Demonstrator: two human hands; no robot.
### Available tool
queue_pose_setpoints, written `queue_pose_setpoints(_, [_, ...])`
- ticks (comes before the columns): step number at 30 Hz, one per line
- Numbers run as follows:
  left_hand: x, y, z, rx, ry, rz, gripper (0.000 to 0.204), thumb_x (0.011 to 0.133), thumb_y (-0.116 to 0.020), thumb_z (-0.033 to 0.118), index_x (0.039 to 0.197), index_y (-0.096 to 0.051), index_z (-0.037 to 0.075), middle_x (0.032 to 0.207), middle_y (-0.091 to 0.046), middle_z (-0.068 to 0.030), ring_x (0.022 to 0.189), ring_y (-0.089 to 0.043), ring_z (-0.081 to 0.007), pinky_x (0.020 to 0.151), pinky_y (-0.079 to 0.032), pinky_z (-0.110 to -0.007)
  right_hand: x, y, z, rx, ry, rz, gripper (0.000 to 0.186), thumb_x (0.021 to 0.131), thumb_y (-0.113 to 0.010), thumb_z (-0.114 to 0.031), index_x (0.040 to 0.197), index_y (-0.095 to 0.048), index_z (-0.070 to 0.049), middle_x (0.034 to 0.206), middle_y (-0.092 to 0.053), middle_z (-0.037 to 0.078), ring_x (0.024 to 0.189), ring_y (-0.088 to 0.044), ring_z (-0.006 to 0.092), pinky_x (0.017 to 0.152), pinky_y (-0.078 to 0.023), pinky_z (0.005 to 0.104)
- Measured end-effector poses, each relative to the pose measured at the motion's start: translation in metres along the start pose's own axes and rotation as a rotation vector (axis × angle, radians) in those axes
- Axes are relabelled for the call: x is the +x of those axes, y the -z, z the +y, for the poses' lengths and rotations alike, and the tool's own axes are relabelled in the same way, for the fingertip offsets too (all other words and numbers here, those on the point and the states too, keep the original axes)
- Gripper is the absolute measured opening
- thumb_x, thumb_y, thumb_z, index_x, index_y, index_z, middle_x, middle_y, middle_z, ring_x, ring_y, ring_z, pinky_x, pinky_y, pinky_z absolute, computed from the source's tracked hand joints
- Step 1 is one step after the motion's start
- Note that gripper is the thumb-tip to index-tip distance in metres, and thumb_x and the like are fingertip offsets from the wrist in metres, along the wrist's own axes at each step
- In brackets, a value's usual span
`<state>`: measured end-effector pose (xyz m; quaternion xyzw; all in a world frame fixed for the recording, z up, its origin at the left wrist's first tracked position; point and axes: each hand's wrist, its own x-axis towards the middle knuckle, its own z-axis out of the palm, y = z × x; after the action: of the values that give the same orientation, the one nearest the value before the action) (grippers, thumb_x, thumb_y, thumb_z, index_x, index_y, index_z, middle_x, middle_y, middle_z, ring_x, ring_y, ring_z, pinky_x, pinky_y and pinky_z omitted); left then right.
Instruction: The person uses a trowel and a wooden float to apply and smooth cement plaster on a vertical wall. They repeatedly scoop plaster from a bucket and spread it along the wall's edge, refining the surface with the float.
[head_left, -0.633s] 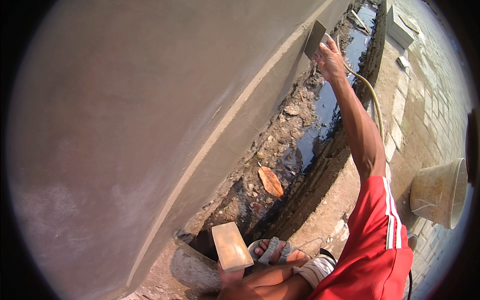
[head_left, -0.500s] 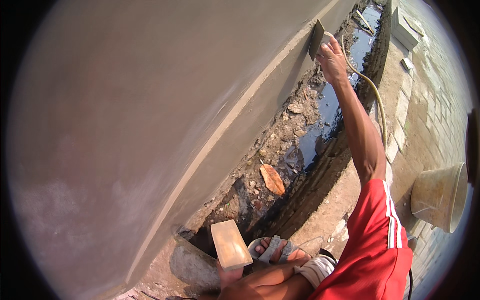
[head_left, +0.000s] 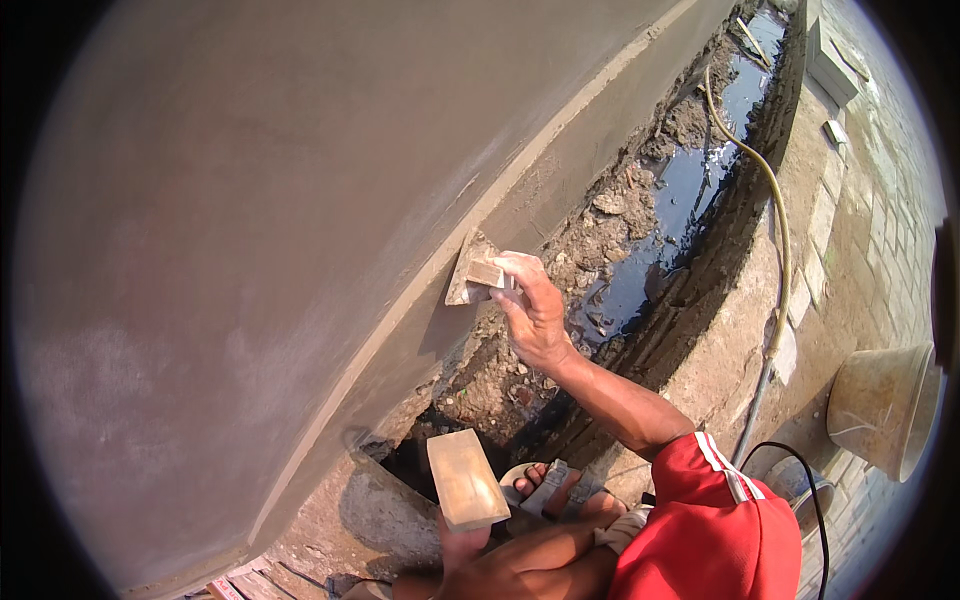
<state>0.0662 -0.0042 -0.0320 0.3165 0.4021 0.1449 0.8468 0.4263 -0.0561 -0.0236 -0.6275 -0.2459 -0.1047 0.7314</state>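
My right hand point(head_left: 537, 308) grips the block-shaped handle of a plastering float point(head_left: 466, 272). Its flat plate lies against the grey plastered wall point(head_left: 250, 250), at the pale ledge point(head_left: 395, 315) that runs slantwise along the wall's lower part. Low in the view, my left hand point(head_left: 462, 540) holds a rectangular tan board point(head_left: 467, 480) from below, its smooth face turned up. Most of the left fingers are hidden beneath the board. My bent leg and a sandalled foot point(head_left: 545, 487) are just right of it.
A ditch with dark water point(head_left: 680, 200) and rubble point(head_left: 610, 215) runs along the wall's foot. A hose point(head_left: 780, 210) curves over its edge. Right of it are a dirty bucket point(head_left: 880, 408), a second container point(head_left: 800, 490), a black cable point(head_left: 815, 480) and grey blocks point(head_left: 832, 65).
My right hand has brought the float back along the wall, from the far upper right toward me. The board in my left hand has barely moved. The view has shifted slightly.
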Motion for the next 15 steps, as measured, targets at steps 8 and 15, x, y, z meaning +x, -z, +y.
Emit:
queue_pose_setpoints(8, [-0.011, 0.015, -0.002, -0.212, 0.070, 0.047, 0.032, 0.090, -0.053, 0.018, 0.116, -0.051, 0.000, 0.106, -0.058, -0.0108, 0.094, -0.058, -0.0231, 0.081, -0.048, -0.037, 0.006, 0.054, -0.009, 0.584, -0.437, 0.065, 0.044, 0.091, -0.056, -0.012, 0.129, -0.040, 0.001, 0.118, -0.054, 0.009, 0.108, -0.053, 0.0151, 0.090, -0.045, 0.0326])
queue_pose_setpoints(15, [-0.011, 0.012, -0.007, -0.204, 0.083, 0.021, 0.032, 0.090, -0.053, 0.018, 0.117, -0.050, -0.001, 0.107, -0.058, -0.0111, 0.095, -0.058, -0.0233, 0.081, -0.048, -0.037, 0.094, 0.085, 0.024, 0.359, -0.204, 0.144, 0.041, 0.090, -0.054, -0.007, 0.129, -0.042, -0.001, 0.113, -0.058, 0.009, 0.102, -0.055, 0.0150, 0.091, -0.045, 0.0325])
